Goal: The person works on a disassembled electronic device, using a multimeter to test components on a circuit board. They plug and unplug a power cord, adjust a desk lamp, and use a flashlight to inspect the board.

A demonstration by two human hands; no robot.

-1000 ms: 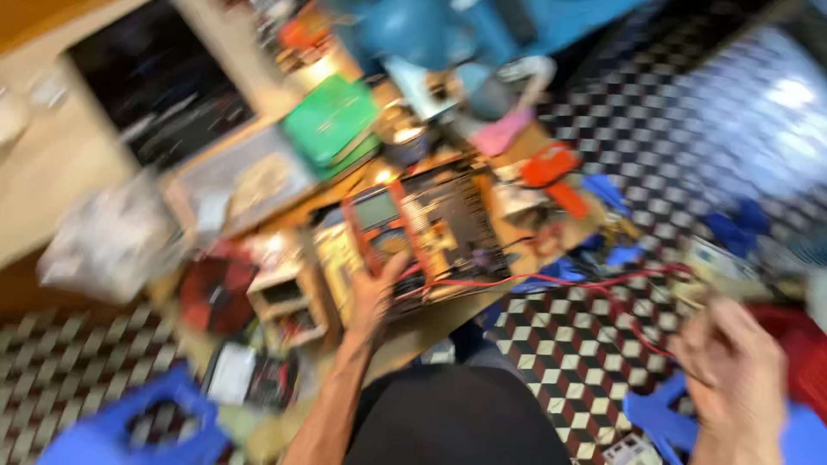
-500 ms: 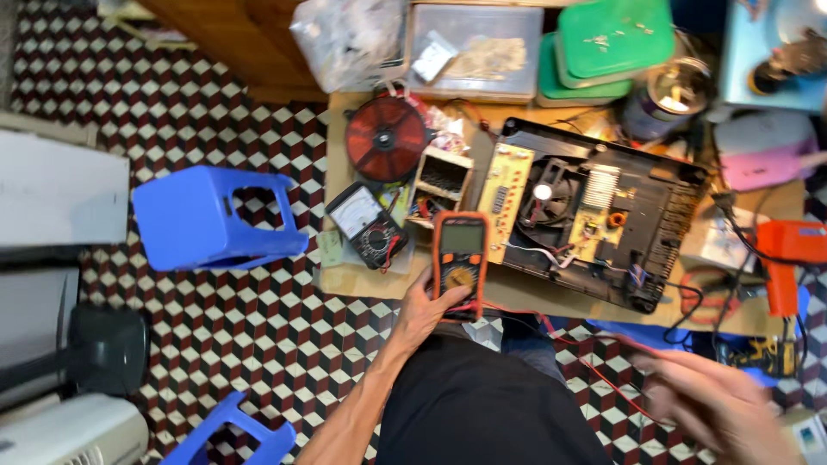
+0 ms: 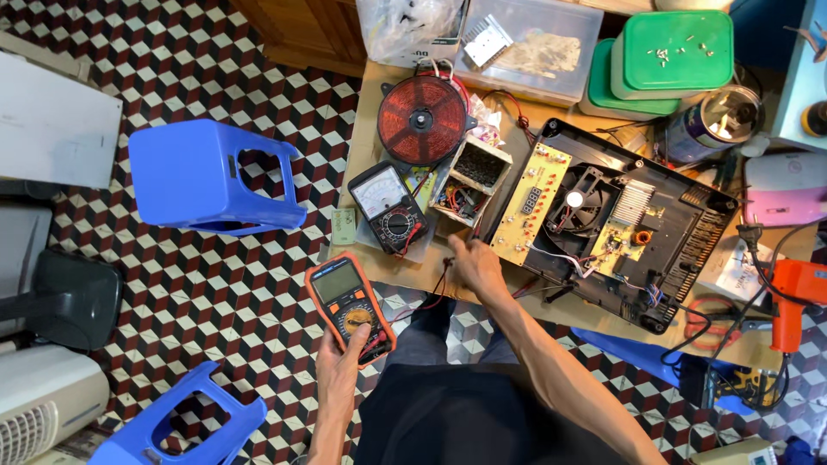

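- Multimeter (image 3: 349, 306): orange case, grey screen, black dial face.
- Leads (image 3: 431, 288): red and black.
- Second meter (image 3: 388, 207): black body, white dial.
- Coil (image 3: 422, 120): red-copper, wound in rings.
- Cooker shell (image 3: 689, 258): black; boards (image 3: 534, 202) yellow.
- Stools (image 3: 207, 176): bright blue.
- Floor (image 3: 172, 69): cube pattern in red, black and white.
- Tubs (image 3: 672, 56): green lids.
- Drill (image 3: 797, 293): orange.
- Table (image 3: 366, 129): tan.
- Box (image 3: 788, 194): pink and white.
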